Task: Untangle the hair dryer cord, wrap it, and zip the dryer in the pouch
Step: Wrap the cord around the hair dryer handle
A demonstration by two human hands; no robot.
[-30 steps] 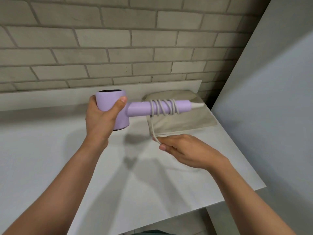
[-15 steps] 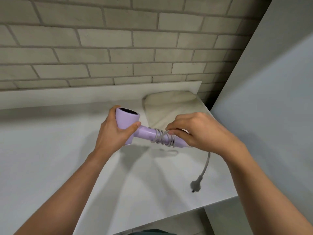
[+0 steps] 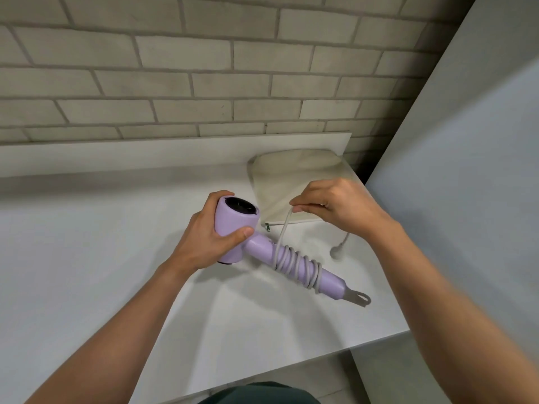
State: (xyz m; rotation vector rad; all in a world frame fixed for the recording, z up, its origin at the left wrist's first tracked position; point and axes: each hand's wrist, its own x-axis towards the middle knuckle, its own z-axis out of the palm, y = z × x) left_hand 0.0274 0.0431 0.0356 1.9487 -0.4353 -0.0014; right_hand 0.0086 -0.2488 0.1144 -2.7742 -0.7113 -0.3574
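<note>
Head-camera view of a smooth white tabletop [image 3: 87, 258] set against a wall of pale grey, rough-faced brick [image 3: 175, 68]. At left of centre the left hand [image 3: 210, 240] is clenched round the short round barrel of a matte lilac plastic hair dryer [image 3: 236, 225], thumb across its front, dark rear grille turned up toward the lens; the dryer is held just above the table with its long straight handle slanting down and to the right. A pale grey rubbery cord [image 3: 297, 265] coils in close turns around the middle of that handle, and a grey hanging loop [image 3: 357, 298] juts from the handle's end. Above the coils the right hand [image 3: 335, 208] pinches a taut run of cord between thumb and forefinger, other fingers curled, lifting it over the handle. Behind it lies a flat cream fabric pouch [image 3: 291, 176] with a small green zip pull, touching the rear upstand. Beyond the hand the cord's free end falls to a blurred grey plug [image 3: 337, 253] near the table. Half a second ago the right hand was pressed against the wound handle; it has since risen clear of it, and the plug, then dangling by the table's front edge, now sits higher.
</note>
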